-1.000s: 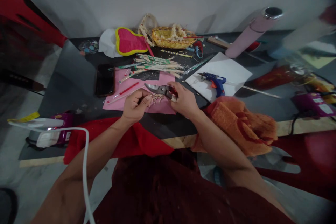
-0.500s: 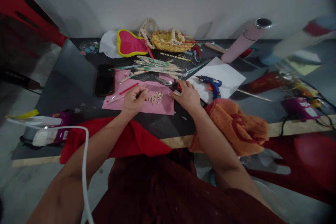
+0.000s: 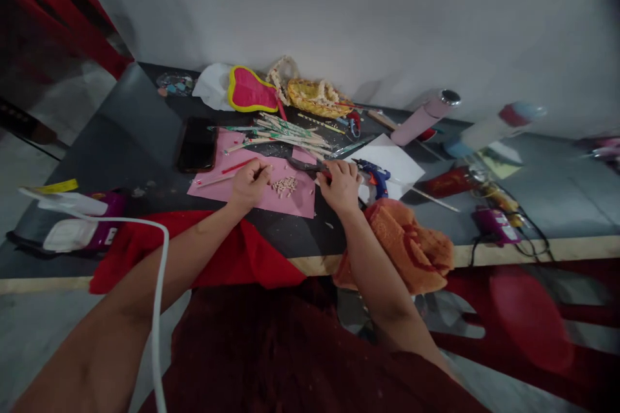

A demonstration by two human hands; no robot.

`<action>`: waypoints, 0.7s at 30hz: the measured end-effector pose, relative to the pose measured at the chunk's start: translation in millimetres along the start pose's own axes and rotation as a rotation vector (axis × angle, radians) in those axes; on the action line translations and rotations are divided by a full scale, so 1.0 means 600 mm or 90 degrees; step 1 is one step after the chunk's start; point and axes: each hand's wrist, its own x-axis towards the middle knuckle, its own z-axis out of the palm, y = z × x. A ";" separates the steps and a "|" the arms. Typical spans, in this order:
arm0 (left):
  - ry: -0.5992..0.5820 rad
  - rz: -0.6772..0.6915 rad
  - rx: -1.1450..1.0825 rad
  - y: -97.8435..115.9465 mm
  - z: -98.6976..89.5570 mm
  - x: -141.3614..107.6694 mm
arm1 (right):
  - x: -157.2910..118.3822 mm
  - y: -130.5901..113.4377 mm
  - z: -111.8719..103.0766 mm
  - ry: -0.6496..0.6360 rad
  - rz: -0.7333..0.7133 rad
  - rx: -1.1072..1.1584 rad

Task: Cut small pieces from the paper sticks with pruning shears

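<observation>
head view, looking down on a dark work table [image 3: 138,110] from the person's seat. the right hand [image 3: 341,188] is closed around the red grips of a pair of pruning shears [image 3: 310,167], its fingers [image 3: 349,171] clamped together on the handles, with the steel blades pointing left over a pink paper sheet [image 3: 295,203]. the left hand [image 3: 249,186] hovers just above the same sheet, its fingers [image 3: 256,171] curled and pinched together; whether they hold anything small cannot be told. between the two hands, a little heap of cut stick pieces [image 3: 284,186] lies on the pink paper, apart from both hands. a red-striped straw [image 3: 232,168] lies on the sheet just left of the left hand's fingertips. beyond the paper is a loose pile of long bamboo sticks [image 3: 290,133], with a black phone [image 3: 197,144] to its left. a blue glue gun [image 3: 375,177] rests on a white sheet [image 3: 392,164] just beside the right hand. an orange towel [image 3: 402,248] lies at the table's front edge below the right wrist, and a red cloth [image 3: 159,242] hangs over the edge below the left forearm. a woven yellow basket [image 3: 314,98] stands near the wall
</observation>
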 end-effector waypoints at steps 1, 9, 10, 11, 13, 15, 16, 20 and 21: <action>-0.001 0.002 0.001 0.001 0.000 0.000 | 0.001 -0.004 -0.001 0.012 -0.016 0.001; 0.006 0.024 0.011 -0.008 0.001 0.008 | 0.120 -0.060 0.027 -0.105 -0.250 0.089; 0.011 0.020 0.009 -0.009 0.002 0.010 | 0.145 -0.071 0.036 -0.100 -0.263 0.100; 0.019 0.014 0.005 -0.011 0.002 0.012 | 0.170 -0.083 0.046 -0.093 -0.269 0.111; 0.028 0.003 -0.002 -0.012 0.003 0.017 | 0.217 -0.108 0.069 -0.095 -0.263 0.111; 0.038 -0.003 -0.012 -0.012 0.004 0.020 | 0.256 -0.132 0.093 -0.108 -0.265 0.088; 0.042 -0.006 -0.016 -0.012 0.004 0.021 | 0.272 -0.144 0.105 -0.115 -0.270 0.069; 0.028 -0.015 -0.025 -0.010 0.005 0.022 | 0.315 -0.181 0.141 -0.161 -0.217 -0.058; 0.028 -0.016 -0.026 -0.010 0.005 0.022 | 0.321 -0.188 0.147 -0.172 -0.201 -0.081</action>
